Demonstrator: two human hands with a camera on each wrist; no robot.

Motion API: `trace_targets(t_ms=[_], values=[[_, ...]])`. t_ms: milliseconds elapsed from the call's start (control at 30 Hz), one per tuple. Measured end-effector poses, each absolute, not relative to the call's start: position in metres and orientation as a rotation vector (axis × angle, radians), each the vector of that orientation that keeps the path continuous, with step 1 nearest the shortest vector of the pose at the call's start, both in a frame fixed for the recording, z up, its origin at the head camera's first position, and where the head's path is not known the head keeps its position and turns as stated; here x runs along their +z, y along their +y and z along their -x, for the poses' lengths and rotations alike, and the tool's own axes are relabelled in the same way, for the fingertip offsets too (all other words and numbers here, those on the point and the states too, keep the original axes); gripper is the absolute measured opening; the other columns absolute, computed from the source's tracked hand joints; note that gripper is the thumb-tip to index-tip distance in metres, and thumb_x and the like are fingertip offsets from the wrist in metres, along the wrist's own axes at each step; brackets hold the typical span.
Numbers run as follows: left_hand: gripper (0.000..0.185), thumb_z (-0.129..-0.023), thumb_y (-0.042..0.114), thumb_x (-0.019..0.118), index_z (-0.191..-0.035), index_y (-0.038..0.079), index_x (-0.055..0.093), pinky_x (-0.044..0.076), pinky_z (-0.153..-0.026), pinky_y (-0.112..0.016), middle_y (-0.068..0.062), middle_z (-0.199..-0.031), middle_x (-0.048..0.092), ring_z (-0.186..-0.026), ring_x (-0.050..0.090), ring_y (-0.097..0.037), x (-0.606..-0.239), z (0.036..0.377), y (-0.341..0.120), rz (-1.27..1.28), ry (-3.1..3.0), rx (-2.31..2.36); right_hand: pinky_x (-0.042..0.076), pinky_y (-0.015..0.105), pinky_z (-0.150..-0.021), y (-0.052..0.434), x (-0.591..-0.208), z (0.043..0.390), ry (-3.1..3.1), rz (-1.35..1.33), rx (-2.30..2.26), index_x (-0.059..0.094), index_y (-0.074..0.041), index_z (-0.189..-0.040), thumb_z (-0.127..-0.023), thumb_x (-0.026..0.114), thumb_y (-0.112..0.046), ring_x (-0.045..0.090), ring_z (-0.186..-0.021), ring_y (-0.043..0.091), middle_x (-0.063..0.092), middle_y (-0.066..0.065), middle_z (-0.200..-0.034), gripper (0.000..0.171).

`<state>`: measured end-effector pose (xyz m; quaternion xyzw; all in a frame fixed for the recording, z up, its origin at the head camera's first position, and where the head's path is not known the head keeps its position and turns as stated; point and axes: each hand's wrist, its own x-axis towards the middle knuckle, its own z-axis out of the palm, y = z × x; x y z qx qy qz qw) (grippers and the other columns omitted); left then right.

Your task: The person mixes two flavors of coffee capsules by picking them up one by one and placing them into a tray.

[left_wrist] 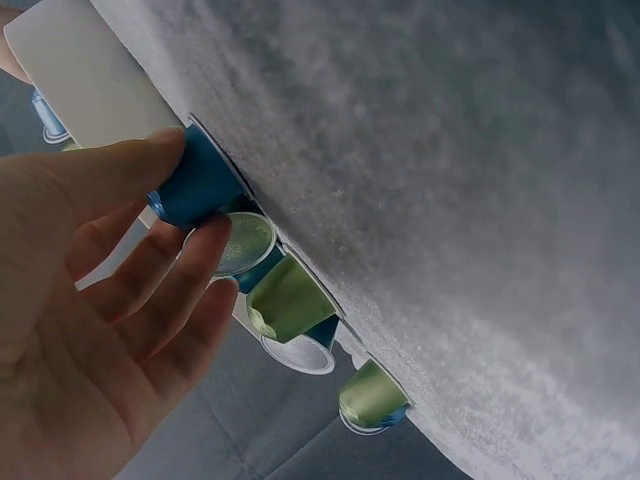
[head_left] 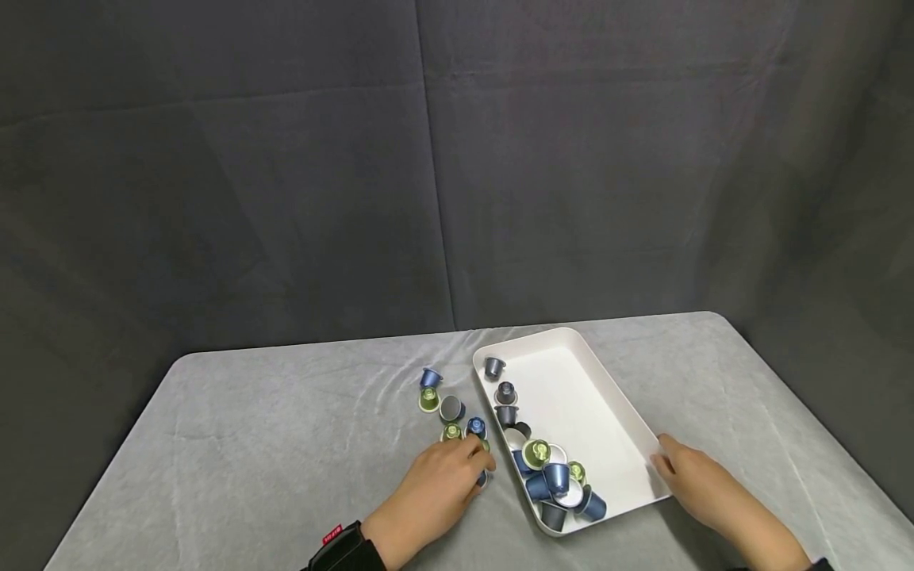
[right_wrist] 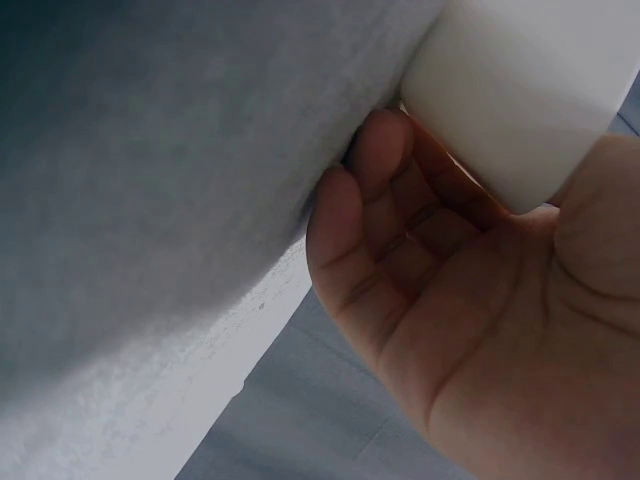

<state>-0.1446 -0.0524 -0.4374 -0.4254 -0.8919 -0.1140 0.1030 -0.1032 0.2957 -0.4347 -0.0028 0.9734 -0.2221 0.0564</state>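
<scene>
My left hand (head_left: 480, 464) reaches among loose coffee capsules on the grey cloth just left of a white tray (head_left: 578, 396). In the left wrist view the hand (left_wrist: 190, 195) pinches a blue capsule (left_wrist: 205, 175) between thumb and forefinger, and the capsule stands on the cloth. A green capsule (left_wrist: 285, 295) and another green one (left_wrist: 370, 395) stand close behind it. My right hand (head_left: 664, 464) holds the tray's right wall near its front corner. Its fingers (right_wrist: 375, 150) curl against the tray wall (right_wrist: 520, 80).
Further loose capsules lie left of the tray: a blue one (head_left: 431, 377), a green one (head_left: 428, 399), a grey one (head_left: 451, 408). Inside the tray, several capsules are heaped at the near end (head_left: 557, 476). A dark curtain hangs behind the table.
</scene>
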Motion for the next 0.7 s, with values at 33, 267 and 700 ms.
trace_targets(t_ms=[33,267,700], values=[[0.023,-0.081,0.015,0.081,-0.102,0.016,0.07,0.052,-0.082,-0.03,0.005,-0.098,0.059,-0.092,0.062,-0.011,-0.4379,0.1448,-0.0523,1.258,-2.626,-0.335,0.038,0.036,-0.06,0.2957,-0.4346,0.1031,2.952,0.007,-0.671,0.044,-0.008,-0.085,-0.102,0.048,-0.009,0.042,-0.065,0.018,0.03,-0.001,-0.066,0.017],[0.024,-0.079,0.009,0.081,-0.099,0.017,0.07,0.052,-0.077,-0.028,0.005,-0.097,0.061,-0.089,0.063,-0.011,-0.4391,0.145,-0.0525,1.263,-2.58,-0.308,0.039,0.038,-0.061,0.296,-0.4348,0.1037,2.952,0.006,-0.655,0.046,-0.008,-0.086,-0.101,0.048,-0.01,0.044,-0.067,0.019,0.035,0.0,-0.066,0.016],[0.024,-0.079,0.011,0.081,-0.099,0.018,0.07,0.052,-0.078,-0.028,0.006,-0.098,0.065,-0.091,0.063,-0.012,-0.4378,0.1449,-0.0519,1.272,-2.631,-0.27,0.038,0.036,-0.06,0.2957,-0.4355,0.1031,2.966,0.008,-0.656,0.044,-0.008,-0.085,-0.101,0.049,-0.009,0.043,-0.066,0.018,0.031,-0.001,-0.066,0.017]])
